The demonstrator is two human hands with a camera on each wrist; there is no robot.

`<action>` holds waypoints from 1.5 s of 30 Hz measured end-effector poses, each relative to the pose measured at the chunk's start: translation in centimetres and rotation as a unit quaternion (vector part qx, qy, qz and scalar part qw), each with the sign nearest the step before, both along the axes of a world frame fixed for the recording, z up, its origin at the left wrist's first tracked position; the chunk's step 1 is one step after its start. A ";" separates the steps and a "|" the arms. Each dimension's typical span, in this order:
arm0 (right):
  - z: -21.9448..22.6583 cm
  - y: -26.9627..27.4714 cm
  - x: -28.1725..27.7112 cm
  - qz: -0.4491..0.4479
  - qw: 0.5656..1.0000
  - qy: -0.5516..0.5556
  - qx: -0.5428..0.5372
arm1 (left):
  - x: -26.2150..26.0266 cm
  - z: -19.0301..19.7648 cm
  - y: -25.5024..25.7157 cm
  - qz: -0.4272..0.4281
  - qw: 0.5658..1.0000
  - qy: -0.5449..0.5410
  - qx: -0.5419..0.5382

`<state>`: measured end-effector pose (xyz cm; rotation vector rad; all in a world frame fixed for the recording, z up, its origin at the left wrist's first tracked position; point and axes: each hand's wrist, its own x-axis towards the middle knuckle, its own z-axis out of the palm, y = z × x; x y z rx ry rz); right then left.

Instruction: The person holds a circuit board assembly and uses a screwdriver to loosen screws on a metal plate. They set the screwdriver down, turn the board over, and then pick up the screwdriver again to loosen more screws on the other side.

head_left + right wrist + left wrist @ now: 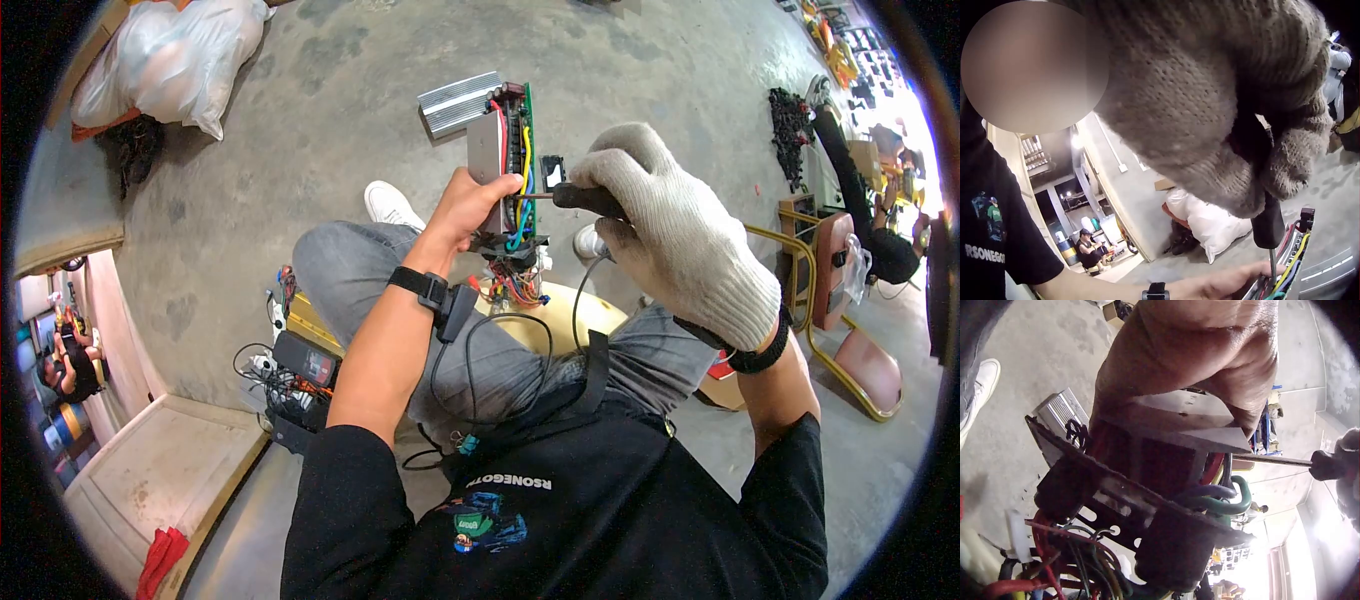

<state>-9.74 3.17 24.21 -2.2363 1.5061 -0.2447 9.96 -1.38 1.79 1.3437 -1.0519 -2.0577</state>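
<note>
My bare left hand grips the grey metal-cased device, its thumb on the edge beside the green circuit board. Coloured wires run along the board and bunch at the device's lower end. In a white knitted glove, my right hand holds a screwdriver by its black handle. The shaft points left into the wired side, close to my left thumb; its tip is hidden. From the left wrist view, two black round parts and loose wires show at the device's end.
A ribbed silver metal piece lies on the floor behind the device, with a small black part to its right. Cables and a black tool are by the left knee. White sacks lie far left; a yellow-framed chair stands right.
</note>
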 end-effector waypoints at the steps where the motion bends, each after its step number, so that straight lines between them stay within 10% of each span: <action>1: -0.1 0.0 -0.1 0.027 1.000 -0.006 -0.011 | 0.0 0.0 0.0 0.002 1.000 -0.001 0.002; 8: 0.3 0.3 1.3 -0.084 0.987 0.118 0.070 | 0.0 -0.3 -0.1 -0.003 1.000 -0.016 -0.012; 14: -0.6 0.1 0.2 0.051 0.997 0.016 -0.056 | 0.1 0.1 0.1 0.008 1.000 0.003 0.001; 17: -0.3 0.4 1.1 -0.074 0.990 0.120 0.030 | 0.0 -0.5 0.0 -0.007 1.000 -0.014 0.007; 23: -0.8 0.1 -0.1 0.057 0.994 0.018 -0.090 | 0.1 0.2 0.2 0.013 1.000 0.004 0.000; 29: -0.4 0.1 0.9 -0.112 0.988 0.096 0.040 | 0.0 0.3 0.2 0.017 1.000 0.006 -0.002; 34: -1.4 -0.5 -0.5 0.076 0.992 0.004 -0.097 | 0.1 -0.2 0.1 0.010 1.000 0.017 0.002; 37: -0.8 0.1 0.7 -0.079 0.994 0.078 0.022 | 0.2 -0.7 -0.1 -0.002 1.000 -0.001 0.002; 45: -0.6 0.5 0.1 -0.002 0.999 0.033 -0.028 | 0.3 -1.0 -0.2 -0.001 1.000 -0.014 0.006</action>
